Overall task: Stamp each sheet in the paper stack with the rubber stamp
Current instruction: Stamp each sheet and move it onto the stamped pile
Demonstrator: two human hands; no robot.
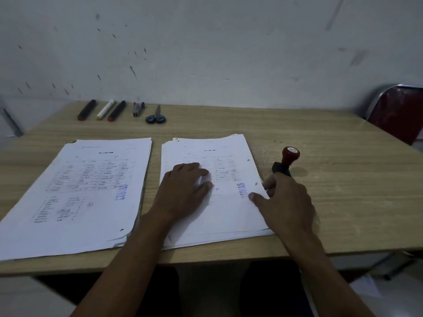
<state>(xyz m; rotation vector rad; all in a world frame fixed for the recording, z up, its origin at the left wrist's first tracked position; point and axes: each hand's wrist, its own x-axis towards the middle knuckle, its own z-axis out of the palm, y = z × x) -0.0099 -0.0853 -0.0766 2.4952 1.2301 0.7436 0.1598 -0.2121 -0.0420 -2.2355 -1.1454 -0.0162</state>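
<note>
I am looking down at two piles on the wooden table (pixel 320 143): the paper stack (pixel 231 216) in front of me, whose top sheet is already carrying a blue stamp mark (pixel 243 190) near its right edge, and a second pile (pixel 75 197) lying to the left, also showing a blue mark on top. My left hand (pixel 183 191) is resting flat on the middle of the top sheet, fingers loosely together and pressing the paper down. My right hand (pixel 286 202) is sitting at the stack's right edge with the thumb lying on the paper beside the mark; the rubber stamp (pixel 286 162) is standing on the table just off the sheet, its red knob up, right at my fingertips, but I cannot tell whether the fingers are gripping its base or only touching it. I am judging that the stamped sheet is due to go across to the left pile. To do that well, I am thinking of lifting one sheet only at the right corner with the thumb, easing the left palm's pressure so it slides free, keeping skin off the fresh ink, and leaving the stamp upright within reach. Markers (pixel 103 110), a stapler (pixel 138 109) and scissors (pixel 156 116) are lying along the far edge.
</note>
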